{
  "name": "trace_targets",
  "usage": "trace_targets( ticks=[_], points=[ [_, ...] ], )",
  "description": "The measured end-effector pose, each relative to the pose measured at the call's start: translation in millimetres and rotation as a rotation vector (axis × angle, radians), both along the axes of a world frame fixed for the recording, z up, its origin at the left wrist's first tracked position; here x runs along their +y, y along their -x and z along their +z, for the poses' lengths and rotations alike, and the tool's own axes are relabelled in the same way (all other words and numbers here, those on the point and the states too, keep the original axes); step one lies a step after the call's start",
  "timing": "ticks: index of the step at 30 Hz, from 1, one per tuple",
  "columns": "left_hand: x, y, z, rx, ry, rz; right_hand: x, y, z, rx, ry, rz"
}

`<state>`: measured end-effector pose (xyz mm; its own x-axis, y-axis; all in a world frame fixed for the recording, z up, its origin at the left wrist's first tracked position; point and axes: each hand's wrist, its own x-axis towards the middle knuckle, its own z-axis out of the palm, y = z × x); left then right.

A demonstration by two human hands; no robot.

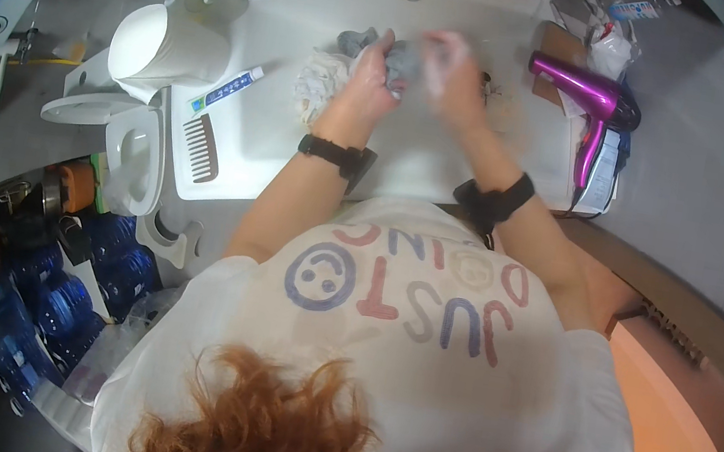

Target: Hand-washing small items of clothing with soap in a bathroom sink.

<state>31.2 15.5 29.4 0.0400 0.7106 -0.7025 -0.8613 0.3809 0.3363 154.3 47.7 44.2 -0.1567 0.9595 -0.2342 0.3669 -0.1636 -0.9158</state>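
Over the white washbasin (291,16), my left hand (369,83) is closed on a bunched grey cloth (401,64), whose kind I cannot make out. Part of the cloth sticks out on the left behind the thumb. Close on its right is my right hand (453,72), with whitish wet-looking fingers smeared by motion; whether they grip the cloth is unclear. A crumpled white cloth (316,84) lies in the basin beside my left wrist. I wear a dark band on each wrist.
On the basin's left rim sit a brown comb (201,148) and a toothpaste tube (230,90). A white bucket (140,44) stands farther left, near a toilet (135,154). Right of the basin lies a purple hair dryer (583,86). Large blue water bottles (65,307) are low left.
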Motion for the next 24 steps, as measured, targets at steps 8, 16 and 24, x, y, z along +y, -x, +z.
trace_targets(
  ticks=[8,16,24],
  points=[
    [0,-36,-3,0.213,-0.196,-0.374,33,-8,-46,-0.556,-0.548,0.244],
    [-2,-18,-21,0.225,-0.054,-0.328,12,4,-38,-0.586,-0.672,0.348],
    [0,-14,11,0.191,-0.001,-0.285,33,-3,-62,-0.675,-0.924,0.33]
  ],
)
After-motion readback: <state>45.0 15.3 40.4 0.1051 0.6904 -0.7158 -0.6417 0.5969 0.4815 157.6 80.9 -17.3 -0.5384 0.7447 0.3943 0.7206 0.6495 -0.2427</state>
